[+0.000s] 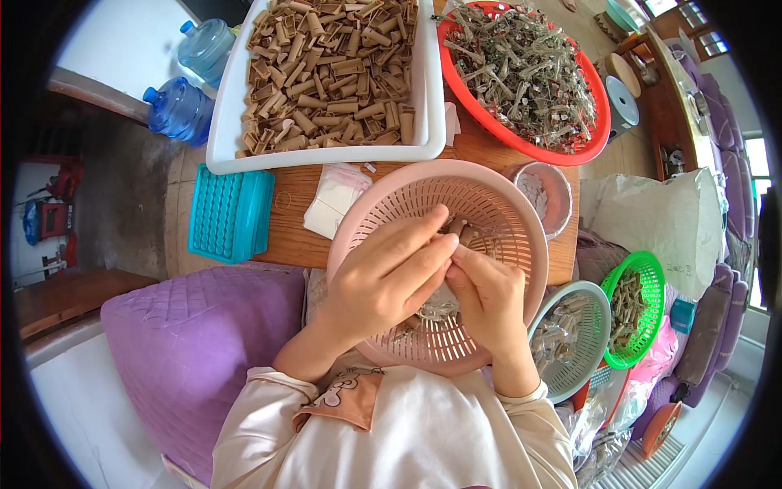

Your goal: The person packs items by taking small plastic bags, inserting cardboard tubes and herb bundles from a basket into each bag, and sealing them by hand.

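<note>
Both my hands meet above a pink slotted plastic basket (pixel 533 269) at the table's near edge. My left hand (pixel 383 277) comes in from the left with its fingers long and close together, its thumb hidden beneath them. Thumb and forefinger of my right hand (pixel 489 297) are pinched at the left fingertips. A small brownish piece (pixel 462 228) shows just beyond the fingertips; its kind is hard to tell. Whatever lies between the fingers is mostly hidden. Clear plastic bits (pixel 440 306) lie in the basket below my hands.
A white tub (pixel 216 147) of brown half-tube pieces and a red basket (pixel 601 134) of clear wrapped pieces stand behind. Teal trays (pixel 232 213), white packets (pixel 336 200) and a small pink bowl (pixel 560 200) flank the basket. Grey (pixel 601 326) and green baskets (pixel 654 285) stand right.
</note>
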